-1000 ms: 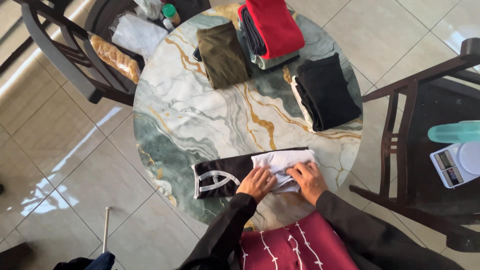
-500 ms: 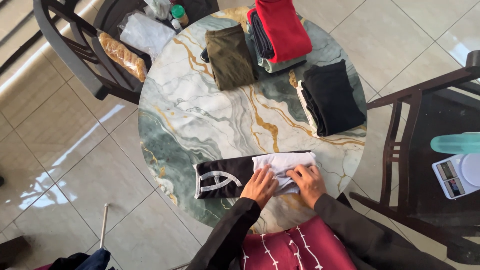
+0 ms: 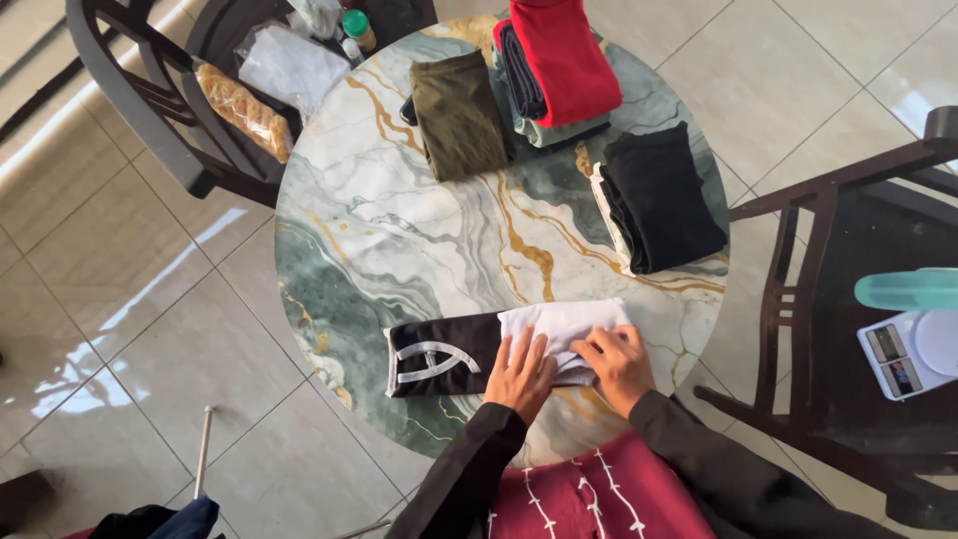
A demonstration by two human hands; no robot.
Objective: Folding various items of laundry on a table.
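Here, left hand: the left hand lies flat, fingers spread, pressing down on the black-and-white garment where its black part meets the white part.
Right hand: the right hand is just beside the left one, fingers curled and pinching a fold of the white cloth; both sleeves are dark.
Garment: a long folded strip on the near edge of the round marble surface, black with a white emblem out past the left hand, white under and between the hands.
Beyond the hands: a folded olive garment, a stack topped by a red garment, and a folded black pile, all well apart from the hands, bare marble between.
Chair beyond the left hand: a dark chair holds a bagged loaf of bread, a clear plastic bag and a green-capped jar.
Chair off the right hand: another dark chair carries a small white scale and a teal bottle.
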